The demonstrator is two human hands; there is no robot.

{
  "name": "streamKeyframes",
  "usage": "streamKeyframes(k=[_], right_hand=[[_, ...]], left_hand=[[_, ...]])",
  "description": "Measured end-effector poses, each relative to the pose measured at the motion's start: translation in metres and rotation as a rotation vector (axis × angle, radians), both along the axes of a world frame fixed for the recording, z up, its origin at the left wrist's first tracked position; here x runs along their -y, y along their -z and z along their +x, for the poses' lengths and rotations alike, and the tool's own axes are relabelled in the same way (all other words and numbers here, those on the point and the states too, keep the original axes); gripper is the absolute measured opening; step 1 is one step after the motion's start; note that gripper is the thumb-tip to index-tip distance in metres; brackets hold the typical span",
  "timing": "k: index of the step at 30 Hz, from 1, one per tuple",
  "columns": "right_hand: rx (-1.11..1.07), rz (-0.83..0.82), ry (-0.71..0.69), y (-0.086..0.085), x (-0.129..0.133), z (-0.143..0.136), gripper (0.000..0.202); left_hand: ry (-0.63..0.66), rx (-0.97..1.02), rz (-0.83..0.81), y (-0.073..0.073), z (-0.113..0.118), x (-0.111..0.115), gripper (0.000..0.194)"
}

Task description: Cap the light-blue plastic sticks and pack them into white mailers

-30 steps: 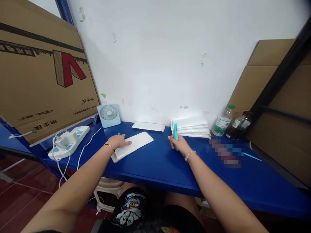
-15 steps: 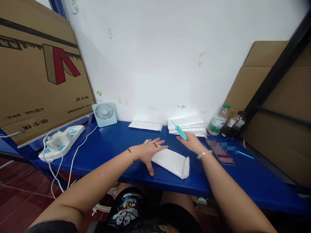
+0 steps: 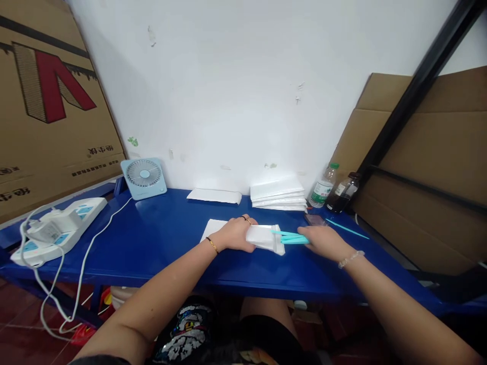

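My left hand (image 3: 236, 234) is wrapped around the middle of a white padded envelope (image 3: 261, 237) that lies on the blue table, its thumb on the near edge. The envelope's open end points right. In my right hand (image 3: 323, 241) is a small bundle of thin turquoise sticks (image 3: 292, 238), pinched at their right ends. Their left tips are at the envelope's mouth; how far they reach inside, I cannot tell. Another turquoise stick (image 3: 347, 228) lies on the table beyond my right hand.
Against the wall lie a stack of white envelopes (image 3: 277, 195) and a single white envelope (image 3: 214, 196). A clear bottle (image 3: 323, 187) and a dark bottle (image 3: 343, 193) stand behind a phone (image 3: 315, 219). At left are a fan (image 3: 145, 177) and a power strip (image 3: 63, 230) with cables.
My left hand has gone from spread fingers to a grip on the envelope, which now lies straighter. The turquoise sticks came down from near the stack, in my right hand, to the envelope's mouth.
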State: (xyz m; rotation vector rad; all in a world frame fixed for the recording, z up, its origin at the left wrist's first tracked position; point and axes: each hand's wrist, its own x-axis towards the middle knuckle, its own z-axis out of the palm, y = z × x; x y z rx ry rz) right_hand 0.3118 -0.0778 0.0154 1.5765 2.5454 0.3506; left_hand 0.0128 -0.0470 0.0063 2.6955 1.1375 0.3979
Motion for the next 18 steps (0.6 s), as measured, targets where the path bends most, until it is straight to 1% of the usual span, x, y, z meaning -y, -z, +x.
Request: streamKeyframes(k=[2,4,8,12,15,18], right_hand=[[0.035,0.023,0.007,-0.008,0.001,-0.001,0.009],[0.069,0.057,0.011,-0.022,0.001,-0.005,0.009],[0.116,0.128,-0.006,-0.062,0.0,-0.012,0.008],[0.122,0.181,-0.002,-0.102,-0.005,-0.022,0.012],[0.129,0.24,-0.03,-0.129,-0.005,-0.046,0.016],[0.302,0.273,-0.106,-0.152,-0.001,-0.085,0.015]], left_hand=[[-0.024,0.075,-0.005,-0.005,-0.001,0.001,0.062],[-0.038,0.14,-0.02,-0.01,-0.003,0.003,0.061],[-0.088,0.276,-0.042,-0.021,-0.008,0.008,0.059],[-0.11,0.423,-0.038,-0.025,-0.009,0.011,0.059],[-0.115,0.537,-0.014,-0.025,-0.003,0.01,0.06],[-0.1,0.682,-0.017,-0.023,0.006,0.007,0.058]])
